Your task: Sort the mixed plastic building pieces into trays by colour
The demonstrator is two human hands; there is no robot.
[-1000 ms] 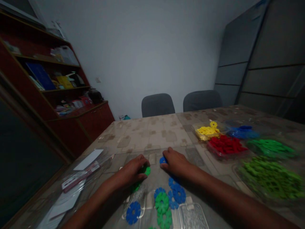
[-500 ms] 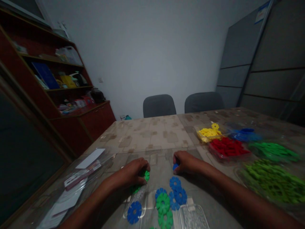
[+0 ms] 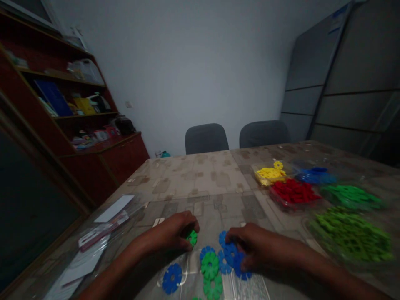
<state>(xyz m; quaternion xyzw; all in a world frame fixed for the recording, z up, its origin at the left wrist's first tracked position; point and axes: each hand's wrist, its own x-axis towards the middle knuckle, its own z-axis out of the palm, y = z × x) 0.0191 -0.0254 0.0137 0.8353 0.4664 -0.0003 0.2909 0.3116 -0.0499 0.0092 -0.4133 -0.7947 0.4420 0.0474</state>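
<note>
My left hand [image 3: 173, 231] rests on the table with its fingers curled round a small green flower-shaped disc [image 3: 192, 238]. My right hand [image 3: 255, 246] lies to its right, fingers closed over a cluster of joined blue discs [image 3: 229, 255]. Between and below the hands sit a green disc [image 3: 210, 265], another green one [image 3: 213, 286] and a single blue disc [image 3: 171, 278]. A clear plastic lid [image 3: 250, 288] lies under my right wrist.
Clear trays of discs stand at the right: yellow [image 3: 269, 173], red [image 3: 293, 191], blue [image 3: 315, 176], dark green [image 3: 350, 196] and light green [image 3: 352, 234]. Papers in a clear sleeve [image 3: 103, 229] lie left. Two grey chairs [image 3: 206, 138] stand behind the table; a red shelf unit [image 3: 62, 112] lines the left wall.
My right hand has drawn back toward me, from a spot farther out on the table onto the blue disc cluster. The left hand has hardly moved.
</note>
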